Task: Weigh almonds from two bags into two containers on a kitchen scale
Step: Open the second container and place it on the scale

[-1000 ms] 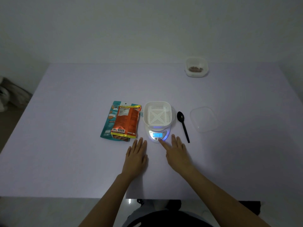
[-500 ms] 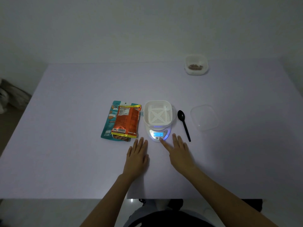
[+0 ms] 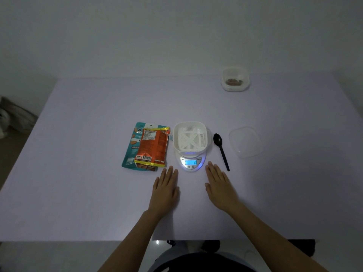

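A black spoon (image 3: 221,149) lies right of the scale (image 3: 190,162), a clear lid (image 3: 245,141) beyond it. The white slotted container (image 3: 191,138) on the scale shows its bare floor; the far container (image 3: 235,79) holds something brown, probably almonds. An orange bag (image 3: 152,148) overlaps a teal bag (image 3: 129,152) left of the scale. Left hand (image 3: 166,188) and right hand (image 3: 220,185) lie flat, fingers straight, on the worktop (image 3: 88,173), flanking the scale's front

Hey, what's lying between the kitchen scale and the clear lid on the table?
A black spoon lies there, handle pointing toward the person, touching neither the scale nor the clear lid. The head view shows it.
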